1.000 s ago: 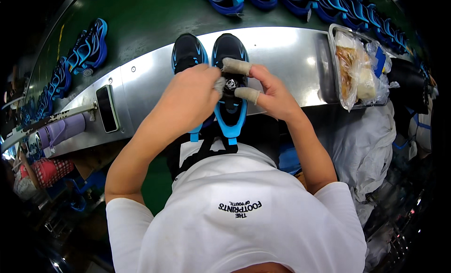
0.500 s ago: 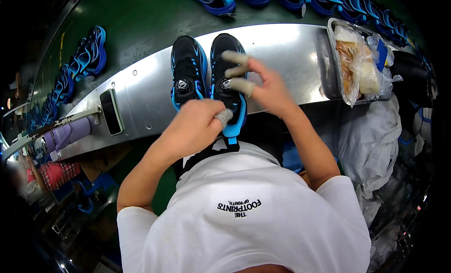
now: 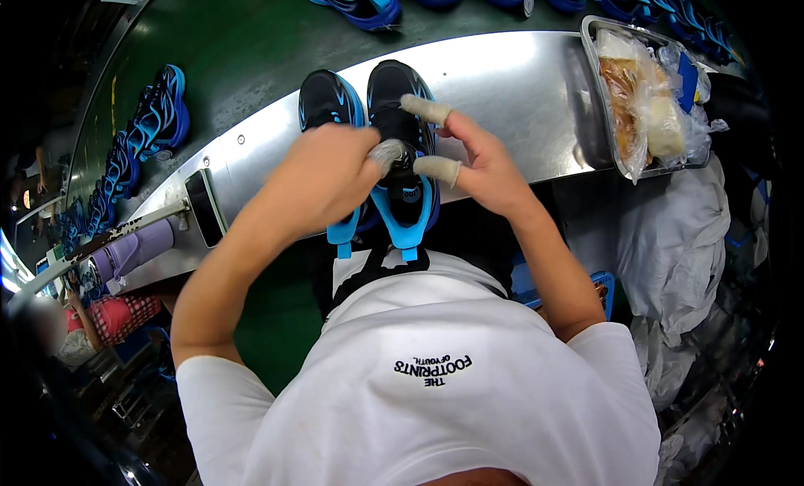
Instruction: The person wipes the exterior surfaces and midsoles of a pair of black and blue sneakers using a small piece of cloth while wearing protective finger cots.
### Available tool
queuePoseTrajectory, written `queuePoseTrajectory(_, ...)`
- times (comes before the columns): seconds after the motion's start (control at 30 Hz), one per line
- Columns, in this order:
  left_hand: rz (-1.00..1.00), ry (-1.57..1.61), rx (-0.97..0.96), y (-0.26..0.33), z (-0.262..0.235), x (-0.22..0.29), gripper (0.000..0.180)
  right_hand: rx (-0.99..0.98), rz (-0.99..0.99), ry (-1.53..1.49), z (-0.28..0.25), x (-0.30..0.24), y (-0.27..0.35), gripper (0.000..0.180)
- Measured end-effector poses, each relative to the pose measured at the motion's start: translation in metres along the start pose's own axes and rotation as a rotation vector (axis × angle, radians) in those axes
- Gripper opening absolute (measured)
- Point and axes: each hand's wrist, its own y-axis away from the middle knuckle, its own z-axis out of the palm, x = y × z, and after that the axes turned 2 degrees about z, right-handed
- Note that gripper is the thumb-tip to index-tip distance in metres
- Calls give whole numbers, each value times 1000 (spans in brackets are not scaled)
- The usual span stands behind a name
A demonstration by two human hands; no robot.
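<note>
Two black sneakers with bright blue soles and trim stand side by side, toes away from me, at the metal counter's near edge: the left sneaker [image 3: 322, 101] and the right sneaker [image 3: 392, 88]. My left hand [image 3: 322, 172] is closed over their middles, its grey-wrapped thumb at the right sneaker's upper, where the round dial was visible earlier. The hand hides the dials and whatever its fingertips hold. My right hand [image 3: 484, 161] is beside the right sneaker, beige covers on its fingertips. Its index finger and thumb are spread along the sneaker's side.
Similar sneakers line the green surface at left [image 3: 159, 118] and far side [image 3: 360, 5]. On the metal counter [image 3: 511, 92] lie a phone [image 3: 205, 205] and a tray [image 3: 590, 46] of bagged food. A purple bottle [image 3: 138, 250] is at left; white plastic bags [image 3: 674, 243] hang at right.
My left hand has moved forward and up over the sneakers, now covering the dials. My right index finger and thumb have spread farther apart beside the right sneaker.
</note>
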Motion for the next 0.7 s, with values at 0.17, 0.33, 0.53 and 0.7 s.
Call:
queuePoseTrajectory(0.17,-149,383,-184,43,41,0,24,-173,-107,117,5,-14,-19,48)
queuePoseTrajectory(0.33,-152,578,152,49,90,-9,25,-120,-108,276,20,-27,-19,42)
queuePoseTrajectory(0.53,-252,707,-31,50,63,-1,24,79,7,246,32,-23,-13,47)
queuePoseTrajectory(0.7,-55,467,204,46,27,-11,17,305,165,26,-14,-9,-10,64)
